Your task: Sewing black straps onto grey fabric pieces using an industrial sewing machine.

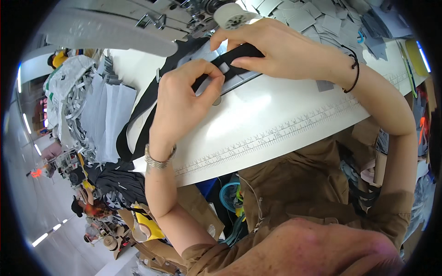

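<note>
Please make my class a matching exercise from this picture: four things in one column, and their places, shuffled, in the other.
Things
1. black strap
2. grey pieces
3. printed ruler scale
4. blue basket

Places
A. lower than the white tabletop, near the person's lap
B. along the tabletop's near edge
C. at the fingertips of the left hand and right hand
D. heaped beyond the right hand

Pairs: 1-C, 2-D, 3-B, 4-A

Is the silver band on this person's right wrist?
No, the silver band circles the left wrist, while the right wrist wears a thin black cord.
</note>
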`<action>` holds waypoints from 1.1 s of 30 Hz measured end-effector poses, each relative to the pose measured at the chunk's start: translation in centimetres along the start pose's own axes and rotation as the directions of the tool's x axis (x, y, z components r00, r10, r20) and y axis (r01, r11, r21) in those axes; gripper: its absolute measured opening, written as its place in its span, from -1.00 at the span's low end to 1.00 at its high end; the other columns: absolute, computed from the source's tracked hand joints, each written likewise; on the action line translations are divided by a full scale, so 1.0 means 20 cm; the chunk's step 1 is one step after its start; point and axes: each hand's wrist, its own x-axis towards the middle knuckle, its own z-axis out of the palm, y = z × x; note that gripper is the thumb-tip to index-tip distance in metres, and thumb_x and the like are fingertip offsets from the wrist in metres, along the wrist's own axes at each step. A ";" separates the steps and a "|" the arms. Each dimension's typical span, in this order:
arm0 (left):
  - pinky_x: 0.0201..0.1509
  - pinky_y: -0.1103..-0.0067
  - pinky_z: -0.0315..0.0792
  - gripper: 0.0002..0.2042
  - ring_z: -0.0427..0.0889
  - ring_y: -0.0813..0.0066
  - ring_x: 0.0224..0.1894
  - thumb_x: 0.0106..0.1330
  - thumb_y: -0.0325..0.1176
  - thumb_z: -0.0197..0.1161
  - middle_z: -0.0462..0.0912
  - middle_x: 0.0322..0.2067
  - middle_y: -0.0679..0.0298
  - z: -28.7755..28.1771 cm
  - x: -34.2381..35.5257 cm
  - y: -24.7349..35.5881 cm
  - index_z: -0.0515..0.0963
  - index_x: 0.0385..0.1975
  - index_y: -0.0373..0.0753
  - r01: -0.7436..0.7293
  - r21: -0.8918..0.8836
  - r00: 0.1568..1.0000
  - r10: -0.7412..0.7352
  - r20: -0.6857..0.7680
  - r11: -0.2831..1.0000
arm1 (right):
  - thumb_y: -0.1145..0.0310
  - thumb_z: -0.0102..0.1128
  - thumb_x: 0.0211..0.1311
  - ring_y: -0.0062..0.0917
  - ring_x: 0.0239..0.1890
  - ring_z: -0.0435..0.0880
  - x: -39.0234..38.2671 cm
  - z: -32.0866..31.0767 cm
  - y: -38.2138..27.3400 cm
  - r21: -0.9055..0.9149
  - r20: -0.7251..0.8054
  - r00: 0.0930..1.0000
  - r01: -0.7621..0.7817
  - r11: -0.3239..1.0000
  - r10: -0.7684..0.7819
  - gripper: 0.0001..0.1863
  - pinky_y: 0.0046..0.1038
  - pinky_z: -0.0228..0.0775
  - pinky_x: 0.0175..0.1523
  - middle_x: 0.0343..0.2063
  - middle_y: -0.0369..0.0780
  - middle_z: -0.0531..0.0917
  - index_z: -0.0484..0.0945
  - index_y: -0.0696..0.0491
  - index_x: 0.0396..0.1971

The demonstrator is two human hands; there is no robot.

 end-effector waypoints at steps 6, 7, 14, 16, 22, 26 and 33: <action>-0.24 0.39 0.54 -0.81 0.68 0.22 -0.20 0.14 -0.32 0.45 0.70 -0.22 0.22 0.00 0.05 0.00 0.66 -0.31 -0.23 -0.188 0.387 0.966 0.241 -0.095 0.903 | 0.36 0.34 0.23 -0.33 -0.10 0.69 0.02 -0.03 -0.02 -0.279 0.219 0.976 0.074 0.958 -0.012 -0.80 -0.25 0.52 -0.09 -0.09 -0.25 0.69 0.67 0.04 -0.16; -0.18 0.39 0.58 -0.82 0.67 0.22 -0.08 0.15 -0.36 0.42 0.68 -0.10 0.19 0.02 0.02 0.02 0.63 -0.29 -0.24 -0.248 0.595 0.907 0.400 -0.136 0.765 | 0.36 0.35 0.22 -0.36 -0.09 0.69 0.01 -0.04 -0.02 -0.298 0.176 0.980 0.144 0.944 -0.094 -0.81 -0.27 0.52 -0.11 -0.08 -0.28 0.69 0.67 0.03 -0.18; -0.13 0.45 0.65 -0.74 0.76 0.26 -0.09 0.14 -0.64 0.33 0.73 -0.06 0.18 0.09 -0.06 0.04 0.65 -0.15 -0.30 -0.341 0.578 0.901 0.434 -0.025 0.742 | 0.42 0.35 0.08 -0.48 -0.04 0.68 0.00 -0.03 0.02 -0.501 0.094 0.934 0.344 0.795 -0.345 -0.83 -0.38 0.56 -0.12 -0.08 -0.36 0.70 0.69 0.06 -0.29; -0.08 0.45 0.65 -0.72 0.76 0.26 -0.06 0.15 -0.66 0.30 0.73 -0.04 0.19 0.10 -0.04 0.01 0.65 -0.12 -0.29 -0.336 0.520 0.895 0.438 -0.083 0.785 | 0.43 0.35 0.06 -0.48 -0.04 0.69 0.01 -0.04 0.04 -0.535 0.097 0.919 0.372 0.758 -0.383 -0.84 -0.39 0.58 -0.10 -0.11 -0.36 0.71 0.68 0.05 -0.31; 0.03 0.44 0.66 -0.67 0.75 0.24 0.00 0.17 -0.68 0.27 0.73 0.01 0.21 0.11 0.01 -0.07 0.66 -0.07 -0.24 -0.344 0.415 0.882 0.441 -0.163 0.842 | 0.44 0.36 0.03 -0.47 -0.11 0.70 0.00 -0.03 0.04 -0.590 0.069 0.945 0.298 0.750 -0.321 -0.86 -0.40 0.60 -0.10 -0.18 -0.38 0.72 0.66 0.06 -0.36; 0.06 0.44 0.65 -0.67 0.75 0.24 0.02 0.20 -0.67 0.26 0.73 0.03 0.22 0.11 0.01 -0.09 0.66 -0.04 -0.23 -0.322 0.418 0.889 0.423 -0.174 0.850 | 0.43 0.39 0.02 -0.46 -0.14 0.70 0.01 -0.01 0.04 -0.594 0.022 0.932 0.303 0.745 -0.361 -0.85 -0.39 0.60 -0.11 -0.18 -0.38 0.73 0.66 0.07 -0.37; -0.01 0.43 0.67 -0.71 0.74 0.20 0.03 0.16 -0.63 0.26 0.72 -0.04 0.18 0.11 0.03 -0.10 0.64 -0.10 -0.28 -0.374 0.456 0.851 0.494 -0.177 0.807 | 0.42 0.38 0.08 -0.42 -0.15 0.70 0.02 -0.03 0.05 -0.559 0.015 0.929 0.314 0.767 -0.370 -0.86 -0.37 0.56 -0.03 -0.17 -0.37 0.73 0.68 0.07 -0.33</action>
